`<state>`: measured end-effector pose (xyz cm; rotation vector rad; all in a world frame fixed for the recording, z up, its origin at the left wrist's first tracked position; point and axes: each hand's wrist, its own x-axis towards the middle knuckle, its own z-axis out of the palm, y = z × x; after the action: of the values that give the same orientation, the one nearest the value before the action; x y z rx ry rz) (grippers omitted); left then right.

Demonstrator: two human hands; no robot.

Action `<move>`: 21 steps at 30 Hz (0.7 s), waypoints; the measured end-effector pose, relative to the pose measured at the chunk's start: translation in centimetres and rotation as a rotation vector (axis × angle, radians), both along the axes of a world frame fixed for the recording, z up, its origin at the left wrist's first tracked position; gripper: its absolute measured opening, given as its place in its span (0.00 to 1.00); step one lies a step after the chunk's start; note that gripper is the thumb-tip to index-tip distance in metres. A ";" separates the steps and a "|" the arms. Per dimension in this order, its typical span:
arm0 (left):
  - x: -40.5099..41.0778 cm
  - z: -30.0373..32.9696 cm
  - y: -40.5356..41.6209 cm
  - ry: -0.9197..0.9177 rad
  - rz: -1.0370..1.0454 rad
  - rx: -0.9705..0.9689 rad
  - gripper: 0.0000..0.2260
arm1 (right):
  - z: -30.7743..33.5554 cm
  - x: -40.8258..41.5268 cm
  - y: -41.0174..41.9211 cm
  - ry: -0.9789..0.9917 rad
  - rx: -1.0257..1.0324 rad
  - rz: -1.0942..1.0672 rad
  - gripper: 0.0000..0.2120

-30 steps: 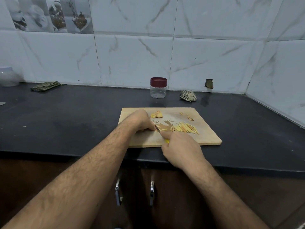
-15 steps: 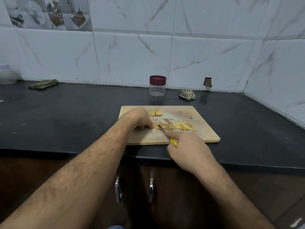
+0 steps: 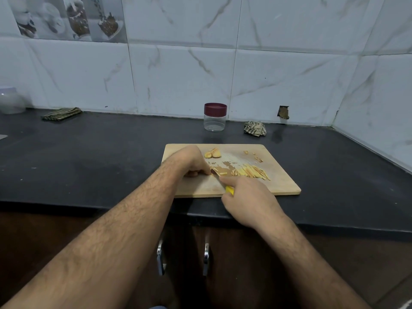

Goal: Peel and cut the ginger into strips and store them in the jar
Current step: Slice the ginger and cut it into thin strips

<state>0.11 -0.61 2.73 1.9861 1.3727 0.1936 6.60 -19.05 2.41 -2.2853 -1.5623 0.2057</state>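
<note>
A wooden cutting board (image 3: 283, 184) lies on the black counter. On it a pile of yellow ginger strips (image 3: 252, 172) lies right of centre, and a peeled ginger chunk (image 3: 213, 153) sits near the far edge. My right hand (image 3: 247, 200) grips a yellow-handled knife (image 3: 229, 190), index finger stretched along the blade, whose tip lies beside my left fingertips. My left hand (image 3: 189, 162) has its fingers curled down on a small ginger piece, which is mostly hidden. A clear jar (image 3: 215, 121) with a maroon lid stands behind the board.
A crumpled striped cloth (image 3: 255, 128) lies right of the jar by the tiled wall. A folded green cloth (image 3: 61, 113) and a translucent container (image 3: 11, 100) sit far left. Peel scraps (image 3: 257, 158) lie near the board's far right. Cabinet handles (image 3: 206, 259) hang below the counter edge.
My right hand drew the knife back toward me, then pushed it forward again next to my left fingers. My left hand stayed on the ginger piece.
</note>
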 end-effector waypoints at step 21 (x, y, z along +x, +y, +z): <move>-0.7 -0.3 -0.6 -0.027 -0.071 0.079 0.04 | 0.0 -0.3 -2.2 0.049 -0.002 -0.026 0.23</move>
<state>-0.63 -1.20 2.45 2.0868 1.2930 0.2448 6.28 -21.28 2.42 -2.2830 -1.5084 0.2538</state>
